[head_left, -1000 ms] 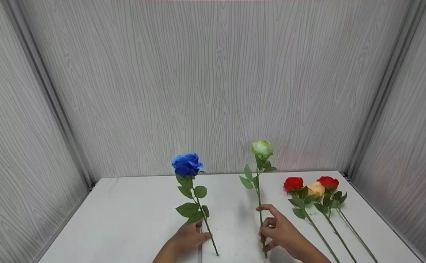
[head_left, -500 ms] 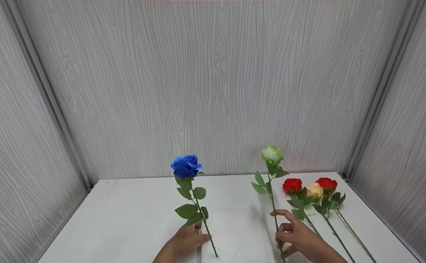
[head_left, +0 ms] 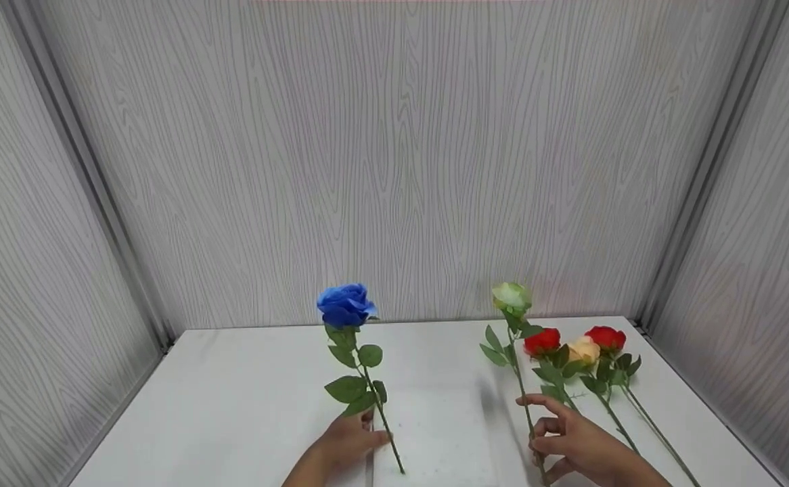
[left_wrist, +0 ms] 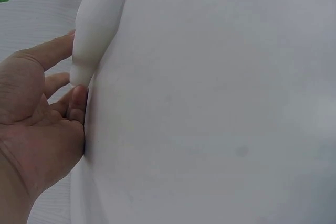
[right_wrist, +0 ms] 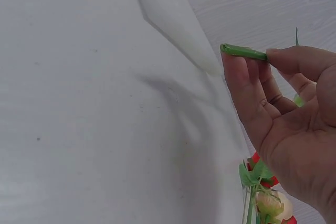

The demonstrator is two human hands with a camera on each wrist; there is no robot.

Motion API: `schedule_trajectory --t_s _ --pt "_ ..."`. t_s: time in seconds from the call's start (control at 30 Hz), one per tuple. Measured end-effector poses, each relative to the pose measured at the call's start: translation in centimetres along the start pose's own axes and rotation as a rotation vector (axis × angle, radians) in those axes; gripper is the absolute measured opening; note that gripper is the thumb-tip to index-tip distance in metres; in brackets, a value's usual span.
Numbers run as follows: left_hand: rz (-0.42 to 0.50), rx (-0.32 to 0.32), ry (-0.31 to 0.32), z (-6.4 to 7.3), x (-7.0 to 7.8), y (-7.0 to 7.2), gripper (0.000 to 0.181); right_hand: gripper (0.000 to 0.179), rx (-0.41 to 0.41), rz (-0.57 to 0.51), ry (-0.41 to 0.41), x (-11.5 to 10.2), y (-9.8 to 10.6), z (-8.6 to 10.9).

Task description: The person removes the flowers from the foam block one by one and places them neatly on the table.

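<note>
Pale green rose (head_left: 512, 297) raised over white table (head_left: 232, 392), right hand (head_left: 570, 439) pinching its stem, fingers bent | blue rose (head_left: 346, 306) stem crosses left hand (head_left: 347, 441); grip unclear | peach rose (head_left: 584, 350) rightward

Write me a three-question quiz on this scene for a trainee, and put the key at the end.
1. Multiple choice: what colour is the rose in the right hand? A) blue; B) pale green; C) peach.
2. True or false: in the head view, the blue rose is to the right of the peach rose.
3. Count: how many red roses lie on the table?

Key:
1. B. The pale green rose has its stem pinched between the thumb and fingers.
2. False. The blue rose is to the left of the peach rose.
3. Two, their blossoms on either side of the peach one.
</note>
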State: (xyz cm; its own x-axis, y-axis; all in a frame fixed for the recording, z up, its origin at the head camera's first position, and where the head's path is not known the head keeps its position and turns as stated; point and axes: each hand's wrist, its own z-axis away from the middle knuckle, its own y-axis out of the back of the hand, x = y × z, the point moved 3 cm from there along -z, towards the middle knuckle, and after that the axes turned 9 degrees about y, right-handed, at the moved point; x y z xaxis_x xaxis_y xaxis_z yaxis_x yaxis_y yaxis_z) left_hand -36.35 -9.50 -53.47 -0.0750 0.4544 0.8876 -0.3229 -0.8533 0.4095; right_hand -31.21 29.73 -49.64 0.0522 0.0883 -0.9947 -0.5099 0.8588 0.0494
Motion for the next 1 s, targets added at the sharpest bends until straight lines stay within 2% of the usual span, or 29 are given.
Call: schedule_trajectory --t_s 0.13,0.33,0.47,0.77,1.0 --pt "-0.013 0.004 0.008 0.0 0.1 0.0 0.067 0.067 -0.046 0.001 -0.007 0.0 0.5 0.5" --pt "-0.026 0.006 0.041 0.0 0.1 0.0 0.069 0.062 -0.136 -0.031 0.0 0.3 1.6 1.4" --pt "-0.014 0.0 0.051 0.0 0.0 0.1 0.072 0.061 -0.166 -0.041 -0.016 0.7 2.3 1.9" --pt "0.024 -0.022 0.02 0.0 0.1 0.1 0.078 0.068 -0.113 0.095 -0.091 1.2 3.6 2.7" --pt "0.02 -0.02 0.056 -0.1 0.1 0.0 0.077 0.066 -0.073 0.155 -0.125 1.1 3.9 3.3"
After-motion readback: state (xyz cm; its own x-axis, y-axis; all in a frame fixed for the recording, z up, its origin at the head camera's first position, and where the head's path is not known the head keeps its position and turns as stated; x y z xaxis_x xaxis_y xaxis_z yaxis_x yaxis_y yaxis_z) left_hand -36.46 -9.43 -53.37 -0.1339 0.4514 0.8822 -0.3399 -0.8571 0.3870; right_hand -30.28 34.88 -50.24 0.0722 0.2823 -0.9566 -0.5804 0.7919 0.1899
